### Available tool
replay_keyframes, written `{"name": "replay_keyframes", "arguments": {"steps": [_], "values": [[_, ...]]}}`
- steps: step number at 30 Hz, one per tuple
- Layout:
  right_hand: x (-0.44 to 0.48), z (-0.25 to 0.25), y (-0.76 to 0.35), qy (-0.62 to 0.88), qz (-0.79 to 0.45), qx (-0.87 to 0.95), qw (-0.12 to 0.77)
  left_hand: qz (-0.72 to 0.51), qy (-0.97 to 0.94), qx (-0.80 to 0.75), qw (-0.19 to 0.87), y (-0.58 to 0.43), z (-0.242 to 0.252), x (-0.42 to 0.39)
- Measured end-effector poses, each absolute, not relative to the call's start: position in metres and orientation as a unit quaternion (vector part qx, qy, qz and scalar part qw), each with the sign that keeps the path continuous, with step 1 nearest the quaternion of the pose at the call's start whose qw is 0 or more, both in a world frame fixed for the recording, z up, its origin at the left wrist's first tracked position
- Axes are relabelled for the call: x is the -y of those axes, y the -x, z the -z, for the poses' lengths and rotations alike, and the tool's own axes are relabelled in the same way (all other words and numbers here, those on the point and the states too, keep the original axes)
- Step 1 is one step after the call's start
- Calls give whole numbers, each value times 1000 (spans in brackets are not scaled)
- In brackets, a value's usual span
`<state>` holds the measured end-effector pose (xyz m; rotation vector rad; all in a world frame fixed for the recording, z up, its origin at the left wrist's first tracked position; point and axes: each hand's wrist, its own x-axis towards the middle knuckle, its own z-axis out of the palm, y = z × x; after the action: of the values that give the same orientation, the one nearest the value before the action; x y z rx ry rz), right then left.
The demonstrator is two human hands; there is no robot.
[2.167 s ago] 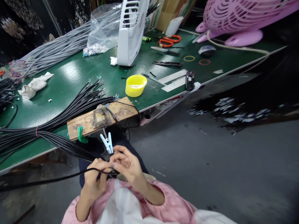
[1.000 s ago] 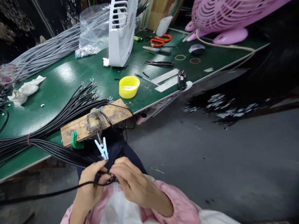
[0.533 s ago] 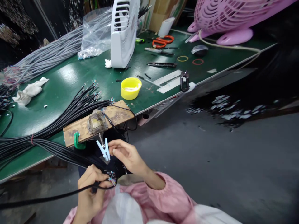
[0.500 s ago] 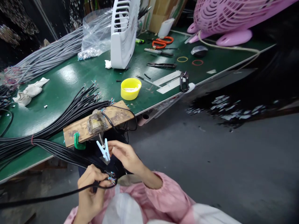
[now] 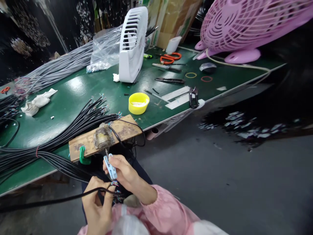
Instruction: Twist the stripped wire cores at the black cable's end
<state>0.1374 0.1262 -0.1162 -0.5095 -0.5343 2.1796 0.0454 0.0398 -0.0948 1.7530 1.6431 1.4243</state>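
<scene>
My right hand [image 5: 121, 171] pinches the light blue clothes-peg clip [image 5: 110, 166] that hangs from a small motor fixed on a wooden board [image 5: 124, 126] at the table's front edge. Just below it, my left hand [image 5: 96, 206] grips a single black cable [image 5: 51, 201] near its stripped end, where thin coloured wires [image 5: 115, 184] fan out close to the clip. A thick bundle of black cables [image 5: 61, 133] lies across the green table [image 5: 73, 94] to the left of the board, with its ends stripped.
A yellow bowl [image 5: 138, 103] sits behind the board. A white fan housing [image 5: 132, 45], a pink fan [image 5: 244, 26], orange scissors [image 5: 170, 57], black cutters [image 5: 193, 97], rubber bands, a white rag [image 5: 37, 101] and grey cables [image 5: 56, 65] lie farther back. Dark floor is on the right.
My right hand left the cable end, rose to the blue clip and closed on it. My left hand kept hold of the black cable. The camera tilted up a little.
</scene>
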Motion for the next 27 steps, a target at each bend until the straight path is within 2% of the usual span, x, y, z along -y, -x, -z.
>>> {"name": "replay_keyframes", "arguments": {"steps": [13, 18, 27], "values": [[-121, 131, -141, 167, -891, 216, 363, -520, -597, -587, 170, -56, 93, -45], [-114, 147, -152, 204, -877, 196, 389, -517, -606, -578, 176, -53, 96, -42], [-82, 145, -181, 253, -793, 372, 412, -500, -669, -525, 164, -42, 111, -32]]}}
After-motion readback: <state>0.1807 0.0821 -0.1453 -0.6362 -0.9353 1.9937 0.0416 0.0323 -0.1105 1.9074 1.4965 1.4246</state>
